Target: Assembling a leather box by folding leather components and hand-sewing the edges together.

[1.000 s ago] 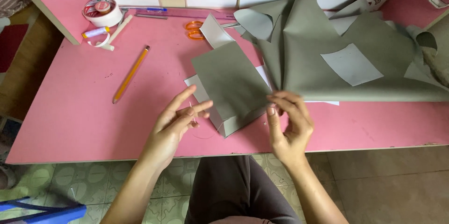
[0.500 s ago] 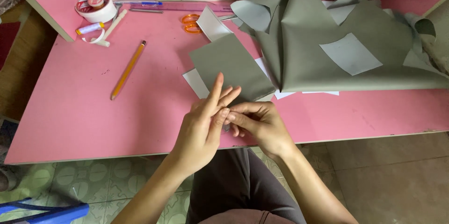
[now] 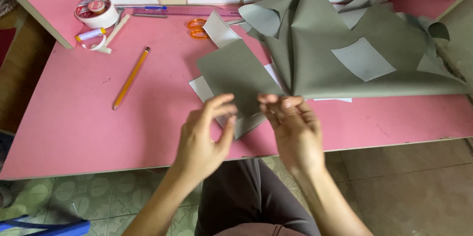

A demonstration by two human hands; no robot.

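Note:
My left hand (image 3: 204,137) hovers over the front edge of the pink table (image 3: 98,127), thumb and fingers spread and curved, holding nothing that I can see. My right hand (image 3: 293,127) is beside it, a small gap between them, its fingertips bunched together with nothing visible in them. Both hands hang just above the near corner of a grey square sheet (image 3: 236,75), which lies on a white paper (image 3: 201,88). I cannot tell whether either hand touches the sheet.
A large folded grey sheet (image 3: 315,68) with a pale patch (image 3: 362,58) covers the right of the table. Orange scissors (image 3: 197,28), a yellow pencil (image 3: 130,77), a tape roll (image 3: 96,11) and a blue pen (image 3: 143,7) lie at the back left.
Half a second ago my hands were pressed together, fingers touching. They have since drawn apart and moved up toward the grey square sheet.

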